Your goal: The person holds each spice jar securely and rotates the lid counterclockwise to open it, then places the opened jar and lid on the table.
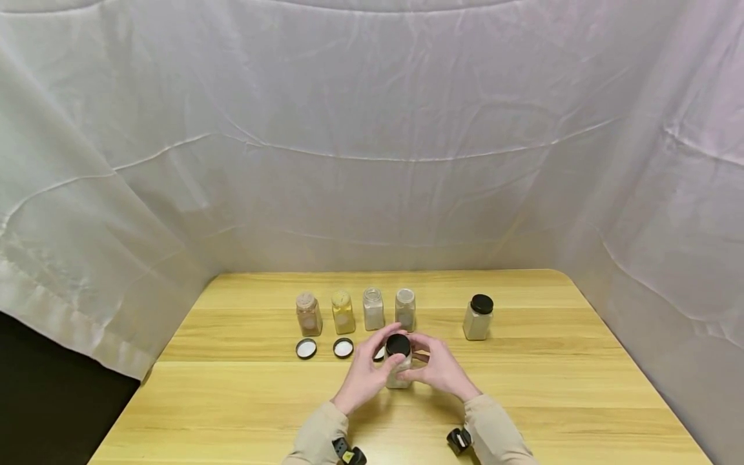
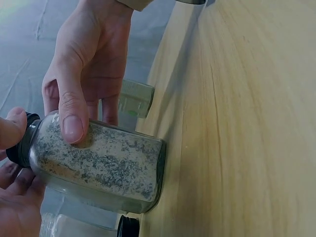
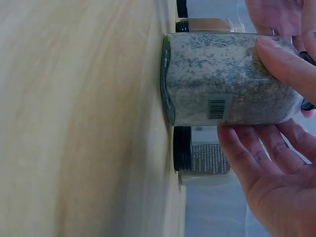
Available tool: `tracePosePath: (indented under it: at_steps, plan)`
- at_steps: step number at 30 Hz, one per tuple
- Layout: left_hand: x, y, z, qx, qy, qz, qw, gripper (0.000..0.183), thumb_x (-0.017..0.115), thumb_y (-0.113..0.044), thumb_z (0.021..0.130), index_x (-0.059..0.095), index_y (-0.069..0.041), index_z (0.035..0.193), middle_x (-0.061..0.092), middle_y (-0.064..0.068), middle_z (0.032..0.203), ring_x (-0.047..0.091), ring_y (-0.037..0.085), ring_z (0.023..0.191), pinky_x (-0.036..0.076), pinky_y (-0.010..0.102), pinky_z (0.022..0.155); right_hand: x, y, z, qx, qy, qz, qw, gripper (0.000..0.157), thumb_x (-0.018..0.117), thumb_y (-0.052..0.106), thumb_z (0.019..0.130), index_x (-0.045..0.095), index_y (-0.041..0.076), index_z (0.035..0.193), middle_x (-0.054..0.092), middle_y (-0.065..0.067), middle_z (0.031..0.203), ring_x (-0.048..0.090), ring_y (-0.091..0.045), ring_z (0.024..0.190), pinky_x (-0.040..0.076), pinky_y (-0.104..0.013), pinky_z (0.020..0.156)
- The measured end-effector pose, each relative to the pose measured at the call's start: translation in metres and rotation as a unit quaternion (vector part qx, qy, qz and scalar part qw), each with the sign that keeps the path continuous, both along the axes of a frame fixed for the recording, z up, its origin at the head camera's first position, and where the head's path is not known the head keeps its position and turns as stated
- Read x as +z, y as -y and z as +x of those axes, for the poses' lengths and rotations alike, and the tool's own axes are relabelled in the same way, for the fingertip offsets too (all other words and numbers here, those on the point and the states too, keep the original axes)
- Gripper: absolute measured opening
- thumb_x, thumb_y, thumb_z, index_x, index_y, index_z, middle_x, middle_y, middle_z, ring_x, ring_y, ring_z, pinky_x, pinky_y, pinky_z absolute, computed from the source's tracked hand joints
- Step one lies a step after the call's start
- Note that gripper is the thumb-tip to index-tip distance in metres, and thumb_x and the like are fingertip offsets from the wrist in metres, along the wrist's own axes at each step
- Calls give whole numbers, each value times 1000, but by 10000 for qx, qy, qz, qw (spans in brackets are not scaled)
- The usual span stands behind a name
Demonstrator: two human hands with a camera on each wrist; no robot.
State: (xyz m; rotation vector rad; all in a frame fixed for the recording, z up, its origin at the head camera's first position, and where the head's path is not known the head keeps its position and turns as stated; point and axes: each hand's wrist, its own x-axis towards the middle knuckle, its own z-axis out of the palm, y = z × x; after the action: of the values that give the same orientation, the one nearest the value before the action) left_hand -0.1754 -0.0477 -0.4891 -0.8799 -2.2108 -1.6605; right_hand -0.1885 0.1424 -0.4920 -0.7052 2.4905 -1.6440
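Between both hands stands an upright, square glass jar of speckled grey-white seasoning, its base at the tabletop. A black screw lid covers its mouth. My left hand grips around the lid; in the left wrist view its thumb presses the lid's side. My right hand holds the glass body, thumb on the near face and fingers curled behind. A barcode label shows on one side. Partly hidden behind my left hand lies an upturned lid.
Behind the hands stand uncapped jars in a row: pinkish-brown, yellow, whitish and grey. Two upturned black lids with white liners lie in front. A black-capped jar stands to the right. A pale curtain surrounds the table.
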Motion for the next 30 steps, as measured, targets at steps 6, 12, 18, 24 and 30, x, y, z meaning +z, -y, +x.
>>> tracePosePath:
  at_steps: [6,12,18,24,30]
  plan:
    - [0,-2,0,85,82,41,9999,48,70,-12,93,56,-2,137,68,13,130,63,29,125,48,37,114,-1,-1,-1,8,-97,-32,9999,64,88,5,74,59,-5,131,64,-24,128,65,-40,116,55,-39,103]
    - [0,-6,1,318,14,89,9995,45,73,-13,91,60,-9,134,70,11,125,66,30,119,52,41,110,-1,-1,-1,31,-124,-78,9999,64,88,6,74,60,-4,130,64,-24,128,65,-40,116,56,-38,102]
    - [-2,-11,2,785,-128,156,9967,45,79,-15,87,65,-13,129,68,8,110,68,26,105,58,36,100,-2,0,-1,17,-59,-108,9999,62,89,7,73,61,-4,128,65,-24,126,66,-40,116,56,-36,102]
    - [0,-15,4,1024,68,-2,9947,40,80,-23,87,69,-22,125,61,2,110,62,19,104,52,30,94,-2,1,-1,-11,8,-80,10000,63,89,8,74,60,-3,129,65,-22,125,64,-38,118,56,-34,102]
    - [-1,-12,5,723,-74,-280,9970,35,71,-21,95,64,-18,129,59,7,132,60,26,121,51,35,103,-2,-1,0,-8,-40,-6,10000,63,87,6,75,59,-4,130,65,-23,125,65,-39,116,56,-38,102]
